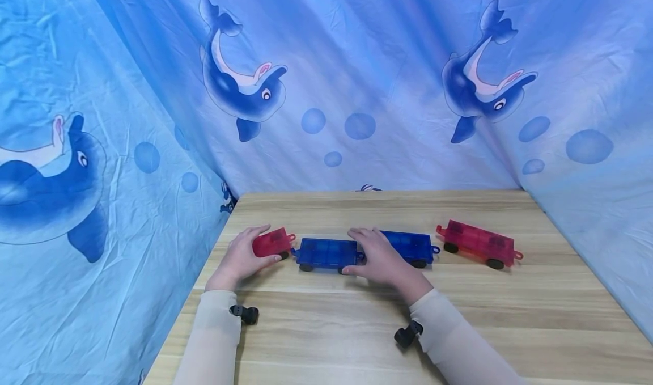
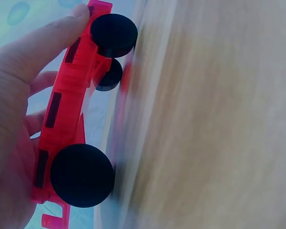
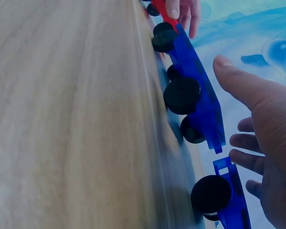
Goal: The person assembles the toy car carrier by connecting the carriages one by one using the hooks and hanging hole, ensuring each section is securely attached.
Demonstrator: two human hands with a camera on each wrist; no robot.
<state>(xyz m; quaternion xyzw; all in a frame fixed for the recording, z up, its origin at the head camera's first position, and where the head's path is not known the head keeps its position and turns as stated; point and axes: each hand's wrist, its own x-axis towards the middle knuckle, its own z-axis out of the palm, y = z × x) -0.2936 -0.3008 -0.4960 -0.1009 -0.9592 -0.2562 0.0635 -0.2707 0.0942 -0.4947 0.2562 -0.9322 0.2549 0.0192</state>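
Note:
At the left end of the row, my left hand (image 1: 242,256) grips a red toy train car (image 1: 270,243) with the thumb along its near side and fingers behind. In the left wrist view the black wheels of this red car (image 2: 69,107) stand at the tabletop. Just right of it is a blue train car (image 1: 326,253), its hook close to the red car's ring. My right hand (image 1: 380,257) hovers with parted, relaxed fingers over the joint between that car and a second blue car (image 1: 410,246). In the right wrist view a gap shows between thumb and blue car (image 3: 198,81).
Another red train car (image 1: 479,243) stands at the right, slightly angled, apart from the second blue car. The wooden table (image 1: 326,328) meets a blue dolphin-print curtain (image 1: 331,79) at its back and sides. Each sleeve bears a small black wrist camera (image 1: 408,334).

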